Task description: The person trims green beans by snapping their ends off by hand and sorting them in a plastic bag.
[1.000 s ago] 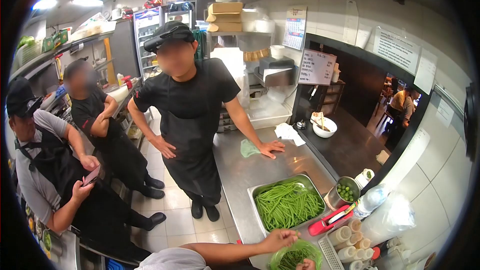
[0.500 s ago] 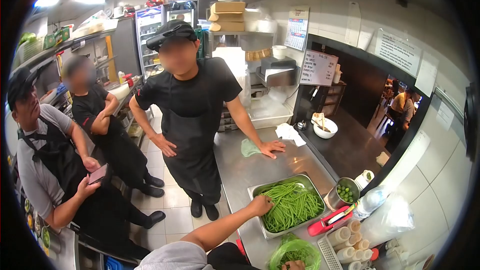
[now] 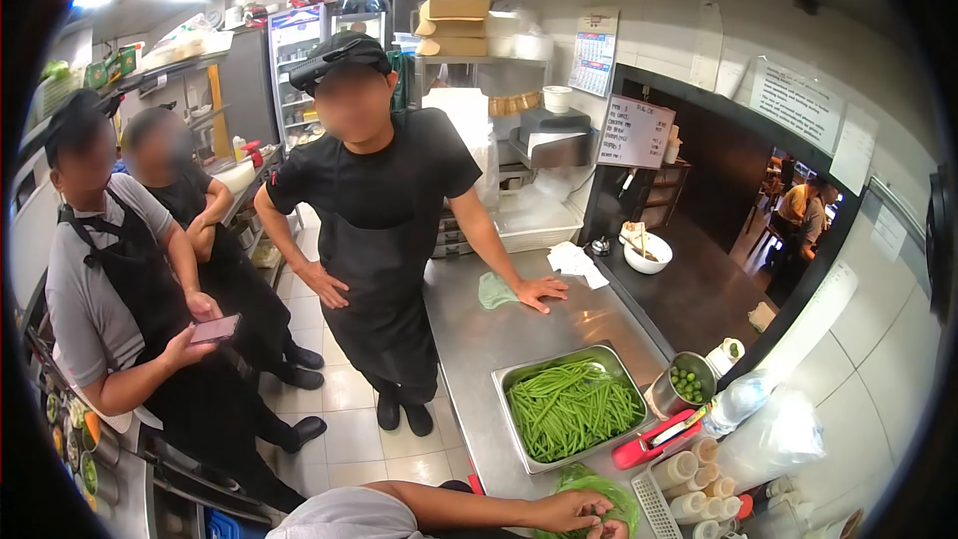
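Observation:
Low in the view, my left hand point(image 3: 571, 510) is closed, its fingertips pinched close to my right hand. My right hand point(image 3: 607, 529) shows only in part at the bottom edge, fingers curled. Anything between the fingers is too small to make out. Both hands are over a light-green plastic bag point(image 3: 606, 482), which earlier shows green beans inside. Just beyond lies a steel tray point(image 3: 496, 376) heaped with long green beans point(image 3: 574, 409); neither hand touches it.
To the tray's right are a steel pot of small green fruits point(image 3: 687, 383), a red-handled object point(image 3: 639, 452) and a basket of bottles point(image 3: 689, 484). A person in black point(image 3: 384, 210) leans a hand on the steel counter point(image 3: 459, 304); two more people stand left, one holding a phone point(image 3: 215, 329).
My left hand has left the beans in the tray and come down right, beside my right hand over the bag. The person with the phone has shifted right and lowered their head.

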The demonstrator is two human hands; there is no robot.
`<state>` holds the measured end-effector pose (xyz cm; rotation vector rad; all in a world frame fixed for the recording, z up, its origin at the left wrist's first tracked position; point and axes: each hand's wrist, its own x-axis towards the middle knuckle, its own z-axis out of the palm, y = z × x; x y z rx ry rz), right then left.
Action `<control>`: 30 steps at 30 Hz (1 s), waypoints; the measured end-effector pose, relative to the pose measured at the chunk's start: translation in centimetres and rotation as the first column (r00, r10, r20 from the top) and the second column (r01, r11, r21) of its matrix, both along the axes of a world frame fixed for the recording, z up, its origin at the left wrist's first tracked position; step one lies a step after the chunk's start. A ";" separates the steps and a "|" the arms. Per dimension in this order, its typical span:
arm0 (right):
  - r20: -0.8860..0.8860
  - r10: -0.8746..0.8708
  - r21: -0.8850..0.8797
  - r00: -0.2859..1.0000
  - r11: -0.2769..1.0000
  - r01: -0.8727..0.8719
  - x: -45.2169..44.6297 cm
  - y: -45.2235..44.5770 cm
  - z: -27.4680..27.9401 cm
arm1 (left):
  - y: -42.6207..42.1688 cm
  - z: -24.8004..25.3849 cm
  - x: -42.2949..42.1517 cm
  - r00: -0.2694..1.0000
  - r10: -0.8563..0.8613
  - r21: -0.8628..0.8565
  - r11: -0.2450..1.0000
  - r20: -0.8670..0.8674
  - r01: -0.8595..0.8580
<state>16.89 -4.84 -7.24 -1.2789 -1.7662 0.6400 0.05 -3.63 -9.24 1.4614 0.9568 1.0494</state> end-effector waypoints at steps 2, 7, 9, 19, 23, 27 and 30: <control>-0.073 0.001 -0.076 0.997 0.997 -0.006 0.0 -0.2 -0.6 | -0.4 4.4 -0.7 0.994 -0.017 0.052 0.998 -0.103 0.023; -0.018 0.031 -0.049 0.999 0.998 -0.032 -0.6 -0.4 -0.9 | 0.5 1.0 -0.2 0.985 0.037 0.197 0.980 -0.170 -0.003; -0.067 0.020 -0.143 0.998 0.989 -0.030 -0.6 -0.4 -0.3 | -0.2 2.8 -0.6 0.988 0.107 0.081 0.992 -0.109 -0.098; -0.164 0.121 -0.396 0.979 0.901 -0.178 -0.1 -0.5 1.0 | 1.8 2.7 -1.9 0.862 0.283 -0.274 0.945 0.420 -0.177; -0.033 0.171 -0.367 0.985 0.914 -0.171 -0.5 -0.7 1.9 | 0.9 2.7 -1.0 0.921 0.220 -0.326 0.939 0.320 -0.110; 0.030 0.248 -0.290 0.968 0.929 -0.229 -0.8 -1.0 3.3 | 0.5 2.7 -0.7 0.886 0.131 -0.273 0.962 0.444 -0.006; -0.026 0.271 -0.183 0.962 0.945 -0.271 -0.6 -0.8 2.2 | 0.7 2.2 -0.7 0.858 0.167 -0.266 0.963 0.485 -0.038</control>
